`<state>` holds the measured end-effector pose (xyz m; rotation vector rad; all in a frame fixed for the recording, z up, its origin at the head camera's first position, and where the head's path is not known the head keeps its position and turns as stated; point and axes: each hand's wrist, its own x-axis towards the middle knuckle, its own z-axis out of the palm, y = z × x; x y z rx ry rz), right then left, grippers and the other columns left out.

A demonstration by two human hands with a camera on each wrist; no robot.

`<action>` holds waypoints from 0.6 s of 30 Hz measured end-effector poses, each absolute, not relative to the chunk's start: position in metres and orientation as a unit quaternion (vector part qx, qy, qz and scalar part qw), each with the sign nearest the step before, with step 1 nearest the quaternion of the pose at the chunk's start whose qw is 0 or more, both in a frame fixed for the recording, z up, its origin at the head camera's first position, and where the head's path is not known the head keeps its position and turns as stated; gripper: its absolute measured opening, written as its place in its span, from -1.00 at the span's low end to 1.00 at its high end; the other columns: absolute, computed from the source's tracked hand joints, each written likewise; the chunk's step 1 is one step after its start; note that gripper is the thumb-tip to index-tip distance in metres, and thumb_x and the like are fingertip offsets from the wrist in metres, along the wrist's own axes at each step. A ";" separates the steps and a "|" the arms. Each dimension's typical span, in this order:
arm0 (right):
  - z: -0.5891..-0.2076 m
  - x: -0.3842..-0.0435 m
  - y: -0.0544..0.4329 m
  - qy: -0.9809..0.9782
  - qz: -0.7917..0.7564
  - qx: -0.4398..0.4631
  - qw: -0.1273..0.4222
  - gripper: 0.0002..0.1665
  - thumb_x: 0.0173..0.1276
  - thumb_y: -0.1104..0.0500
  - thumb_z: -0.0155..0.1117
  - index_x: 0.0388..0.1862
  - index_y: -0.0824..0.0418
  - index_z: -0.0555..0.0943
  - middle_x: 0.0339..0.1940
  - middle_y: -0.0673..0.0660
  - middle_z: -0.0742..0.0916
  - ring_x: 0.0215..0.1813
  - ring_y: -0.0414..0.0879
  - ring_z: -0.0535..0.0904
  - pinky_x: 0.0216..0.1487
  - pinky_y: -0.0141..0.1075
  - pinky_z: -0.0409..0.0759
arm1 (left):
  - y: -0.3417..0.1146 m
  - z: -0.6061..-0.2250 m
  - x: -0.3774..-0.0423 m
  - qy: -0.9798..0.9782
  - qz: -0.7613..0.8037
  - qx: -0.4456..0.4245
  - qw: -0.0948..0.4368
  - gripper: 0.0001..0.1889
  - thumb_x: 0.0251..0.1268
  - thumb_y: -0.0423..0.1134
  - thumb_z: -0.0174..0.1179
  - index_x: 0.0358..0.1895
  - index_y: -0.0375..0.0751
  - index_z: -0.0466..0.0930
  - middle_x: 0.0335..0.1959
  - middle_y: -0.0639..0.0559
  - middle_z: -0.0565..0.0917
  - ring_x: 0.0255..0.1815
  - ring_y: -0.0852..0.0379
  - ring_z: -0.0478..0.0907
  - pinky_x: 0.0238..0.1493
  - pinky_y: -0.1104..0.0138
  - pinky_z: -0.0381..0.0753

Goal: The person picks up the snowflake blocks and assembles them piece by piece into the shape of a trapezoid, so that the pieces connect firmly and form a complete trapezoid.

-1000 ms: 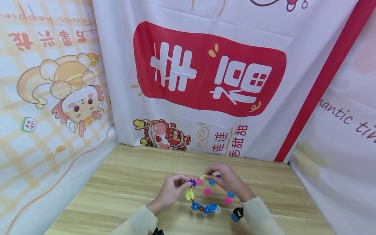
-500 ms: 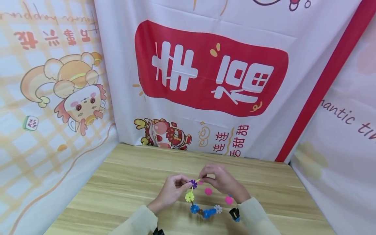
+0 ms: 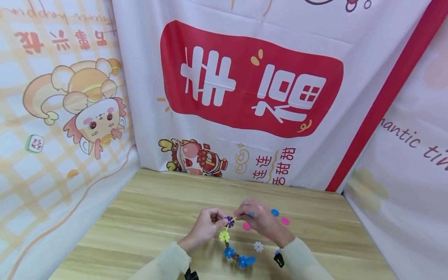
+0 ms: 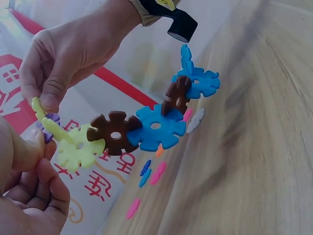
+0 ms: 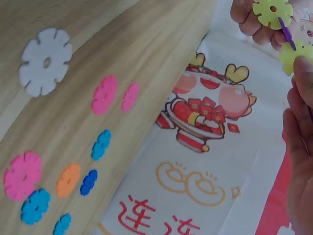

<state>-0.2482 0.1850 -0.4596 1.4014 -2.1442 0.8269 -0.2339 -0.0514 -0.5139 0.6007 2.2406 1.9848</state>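
"How's the grip?"
"Left hand (image 3: 206,225) pinches the purple disc (image 3: 229,222), right hand (image 3: 257,216) a yellow disc (image 4: 38,109) beside it; the chain (image 3: 229,252) hangs over the worktop (image 3: 150,210), left of the white disc (image 3: 258,246)."
"Method?"
"I'd steady purple, align slots, push straight."
"Counts?"
"Chain, held pieces included: three yellow, one purple, two brown discs (image 4: 115,134), three blue discs (image 4: 155,126). Loose, at least: one white, three pink discs (image 5: 23,175), three light-blue discs (image 5: 35,206), one navy disc (image 5: 89,182), one orange disc (image 5: 68,179)."

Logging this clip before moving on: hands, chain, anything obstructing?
Left fingers pinch purple notched plastic disc; right fingers, yellow notched plastic disc at its edge. Chain of yellow, brown, blue discs hanging. Loose multicoloured discs nearby, apparently not obstructing.
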 end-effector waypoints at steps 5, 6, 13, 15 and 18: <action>-0.451 -0.249 0.190 -0.789 0.301 0.503 0.187 -0.77 0.21 0.39 0.56 -0.21 0.13 0.78 -0.26 0.01 0.85 -0.18 -0.21 0.77 -0.04 -0.51 0.73 | -0.056 -0.513 -0.238 0.736 0.627 0.244 0.079 -0.80 0.50 -0.19 0.32 -0.03 -0.26 0.73 -0.13 -0.10 0.79 -0.19 0.12 0.72 -0.08 0.32 0.77; -0.449 -0.249 0.191 -0.791 0.299 0.504 0.178 -0.79 0.24 0.38 0.55 -0.20 0.13 0.78 -0.25 0.02 0.85 -0.17 -0.21 0.77 -0.03 -0.50 0.74 | -0.057 -0.512 -0.238 0.737 0.621 0.252 0.087 -0.77 0.52 -0.14 0.31 0.03 -0.22 0.73 -0.09 -0.08 0.79 -0.15 0.13 0.73 -0.03 0.32 0.77; -0.438 -0.246 0.187 -0.804 0.277 0.510 0.127 -0.84 0.28 0.34 0.54 -0.18 0.18 0.81 -0.20 0.03 0.87 -0.13 -0.21 0.78 -0.02 -0.50 0.73 | -0.056 -0.503 -0.242 0.734 0.597 0.288 0.146 -0.56 0.54 -0.02 0.28 0.31 -0.19 0.62 0.13 -0.09 0.76 0.04 0.15 0.73 0.16 0.41 0.70; -0.437 -0.244 0.186 -0.809 0.267 0.510 0.118 -0.83 0.28 0.32 0.55 -0.16 0.16 0.82 -0.18 0.02 0.87 -0.12 -0.22 0.78 0.00 -0.51 0.73 | -0.053 -0.501 -0.243 0.734 0.591 0.299 0.153 -0.55 0.53 -0.03 0.30 0.31 -0.20 0.63 0.12 -0.15 0.75 0.01 0.15 0.73 0.10 0.41 0.72; -0.437 -0.241 0.184 -0.812 0.262 0.510 0.109 -0.85 0.29 0.29 0.55 -0.17 0.14 0.82 -0.17 0.00 0.87 -0.09 -0.24 0.78 0.04 -0.50 0.73 | -0.051 -0.499 -0.243 0.733 0.584 0.313 0.154 -0.60 0.53 -0.05 0.30 0.26 -0.18 0.67 0.05 -0.23 0.76 -0.11 0.18 0.71 -0.04 0.41 0.75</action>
